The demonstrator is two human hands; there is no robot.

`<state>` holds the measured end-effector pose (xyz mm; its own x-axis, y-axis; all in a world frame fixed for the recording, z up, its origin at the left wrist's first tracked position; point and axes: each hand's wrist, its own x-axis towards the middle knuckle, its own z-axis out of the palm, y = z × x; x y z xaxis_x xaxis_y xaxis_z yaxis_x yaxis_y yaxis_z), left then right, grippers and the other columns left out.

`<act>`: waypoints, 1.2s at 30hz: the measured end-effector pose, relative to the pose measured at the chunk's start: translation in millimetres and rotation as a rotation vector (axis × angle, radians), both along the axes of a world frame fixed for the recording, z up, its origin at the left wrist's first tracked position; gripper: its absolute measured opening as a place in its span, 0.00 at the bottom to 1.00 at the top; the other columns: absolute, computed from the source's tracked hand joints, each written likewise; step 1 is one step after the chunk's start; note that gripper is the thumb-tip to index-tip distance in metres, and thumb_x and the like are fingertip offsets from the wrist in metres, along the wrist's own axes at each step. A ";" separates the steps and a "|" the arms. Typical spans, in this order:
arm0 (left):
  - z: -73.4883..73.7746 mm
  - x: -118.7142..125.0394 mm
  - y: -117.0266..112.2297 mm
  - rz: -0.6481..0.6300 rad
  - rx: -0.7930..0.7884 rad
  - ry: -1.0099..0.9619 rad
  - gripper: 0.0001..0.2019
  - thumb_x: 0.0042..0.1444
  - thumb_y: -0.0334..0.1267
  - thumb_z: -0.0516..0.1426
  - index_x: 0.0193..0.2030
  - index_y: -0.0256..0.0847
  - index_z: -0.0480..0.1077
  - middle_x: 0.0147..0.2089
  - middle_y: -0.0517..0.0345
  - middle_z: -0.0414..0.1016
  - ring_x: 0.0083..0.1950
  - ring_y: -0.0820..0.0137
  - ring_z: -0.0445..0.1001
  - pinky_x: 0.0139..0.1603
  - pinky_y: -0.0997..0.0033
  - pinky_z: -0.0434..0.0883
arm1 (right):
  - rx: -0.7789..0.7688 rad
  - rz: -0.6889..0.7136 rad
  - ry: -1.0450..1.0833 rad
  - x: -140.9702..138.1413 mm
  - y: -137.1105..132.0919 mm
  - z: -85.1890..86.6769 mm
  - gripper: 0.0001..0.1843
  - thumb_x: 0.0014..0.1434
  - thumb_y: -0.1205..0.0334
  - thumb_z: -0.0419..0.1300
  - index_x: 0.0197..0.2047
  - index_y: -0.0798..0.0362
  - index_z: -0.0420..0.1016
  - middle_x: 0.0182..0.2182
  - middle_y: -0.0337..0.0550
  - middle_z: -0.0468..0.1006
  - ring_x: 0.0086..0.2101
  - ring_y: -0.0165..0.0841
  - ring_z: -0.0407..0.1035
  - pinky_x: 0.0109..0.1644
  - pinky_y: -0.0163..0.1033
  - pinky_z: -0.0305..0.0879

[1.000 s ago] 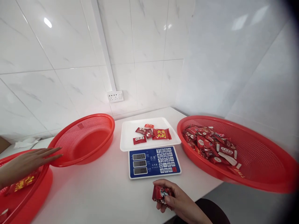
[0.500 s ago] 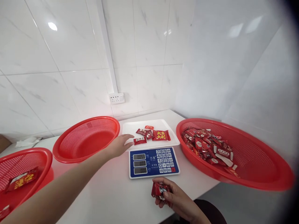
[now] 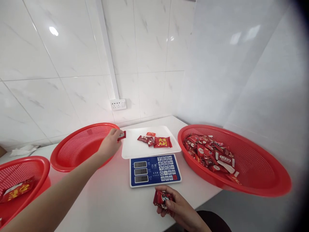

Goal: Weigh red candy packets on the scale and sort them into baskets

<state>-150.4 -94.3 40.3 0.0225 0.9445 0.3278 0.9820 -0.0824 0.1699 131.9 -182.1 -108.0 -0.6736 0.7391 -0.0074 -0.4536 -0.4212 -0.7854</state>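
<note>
My left hand (image 3: 110, 141) pinches a small red wrapped candy (image 3: 122, 135) between the scale's tray and the red basket on the left. Low in front of the digital scale (image 3: 155, 170), my right hand (image 3: 177, 204) is closed around red wrapped candies (image 3: 163, 198); how many is partly hidden by the fingers. On the scale's white tray (image 3: 131, 146) lie a large red packet with yellow characters (image 3: 163, 142), dark red packets (image 3: 145, 139) and a small orange-red packet (image 3: 151, 134). The display digits are hard to read.
A red basket (image 3: 263, 188) heaped with red packets (image 3: 210, 151) stands at the right. Another red basket (image 3: 70, 145) sits left of the scale. Nearer on the left, a third basket (image 3: 43, 161) holds a red-and-yellow packet (image 3: 18, 190). A tiled wall with a socket (image 3: 118, 104) rises behind.
My left hand has picked a small red candy off the tray and moved left and up with it. My right hand keeps its candies. The view has shifted slightly.
</note>
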 end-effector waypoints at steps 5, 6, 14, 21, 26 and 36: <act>10.2 -23.8 -1.2 0.091 0.043 0.219 0.15 0.53 0.31 0.48 0.47 0.37 0.67 0.55 0.43 0.64 0.59 0.49 0.59 0.57 0.46 0.57 | 0.000 0.018 0.000 -2.1 2.5 -1.1 0.26 0.46 0.55 0.68 0.48 0.54 0.69 0.35 0.47 0.76 0.32 0.33 0.72 0.33 0.35 0.62; 7.2 -19.6 1.5 0.047 0.021 0.217 0.15 0.55 0.33 0.48 0.48 0.37 0.67 0.56 0.45 0.64 0.60 0.51 0.57 0.59 0.47 0.55 | 0.000 0.022 -0.002 -2.9 3.2 -1.7 0.26 0.46 0.55 0.68 0.48 0.54 0.69 0.35 0.47 0.76 0.32 0.33 0.72 0.34 0.35 0.62; -35.7 59.9 49.2 -0.337 -0.164 0.200 0.25 0.57 0.28 0.44 0.62 0.41 0.53 0.64 0.57 0.57 0.67 0.66 0.49 0.63 0.65 0.54 | 0.007 -0.023 -0.024 -4.3 1.2 -0.4 0.27 0.46 0.55 0.68 0.49 0.54 0.69 0.36 0.48 0.75 0.33 0.33 0.72 0.35 0.35 0.62; -30.5 63.6 63.3 -0.248 -0.176 0.159 0.22 0.55 0.29 0.45 0.56 0.45 0.60 0.54 0.53 0.68 0.50 0.65 0.70 0.47 0.68 0.68 | 0.013 -0.092 0.024 -1.2 -1.7 -3.9 0.26 0.47 0.54 0.67 0.49 0.54 0.69 0.36 0.48 0.76 0.32 0.33 0.72 0.34 0.35 0.62; -3.2 16.0 53.8 0.054 -0.118 0.197 0.20 0.56 0.28 0.42 0.55 0.40 0.59 0.53 0.45 0.67 0.46 0.58 0.72 0.38 0.61 0.69 | 0.004 -0.069 0.037 -0.2 0.2 -4.3 0.26 0.47 0.54 0.67 0.48 0.54 0.69 0.36 0.48 0.75 0.32 0.32 0.72 0.33 0.34 0.62; -7.6 30.1 39.9 -0.186 -0.126 0.278 0.20 0.59 0.36 0.47 0.59 0.42 0.57 0.61 0.52 0.61 0.62 0.63 0.57 0.60 0.61 0.57 | -0.003 0.016 0.013 -3.8 7.0 -3.5 0.27 0.47 0.54 0.68 0.49 0.54 0.68 0.37 0.49 0.76 0.33 0.33 0.72 0.35 0.35 0.62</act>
<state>-120.3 -54.4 32.8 0.2698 0.9485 0.1658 0.9623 -0.2595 -0.0813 128.0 -175.1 -111.5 -0.6857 0.7279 -0.0007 -0.4566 -0.4308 -0.7784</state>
